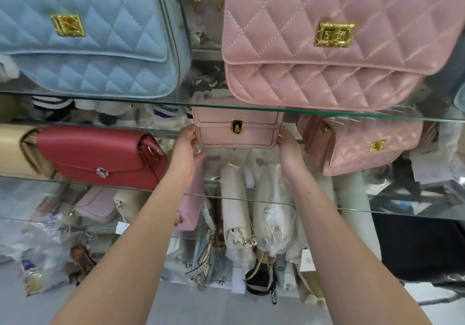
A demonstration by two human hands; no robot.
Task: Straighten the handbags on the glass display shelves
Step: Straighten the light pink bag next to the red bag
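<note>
A small plain pink handbag [236, 129] with a gold clasp stands on the middle glass shelf [75, 182], partly behind the upper shelf's edge. My left hand [187, 148] grips its left side and my right hand [289, 146] grips its right side. A red flap bag [100, 156] lies to its left. A quilted pink bag [362, 146] sits to its right. On the upper glass shelf [377, 115] stand a large quilted blue bag [95, 35] and a large quilted pink bag [339, 37].
A beige bag [17, 148] sits at the far left of the middle shelf. Lower shelves hold a small pink purse [100, 206], rolled cream bags [236, 206] in plastic wrap, tags and a black bag [259, 277]. Grey floor lies below.
</note>
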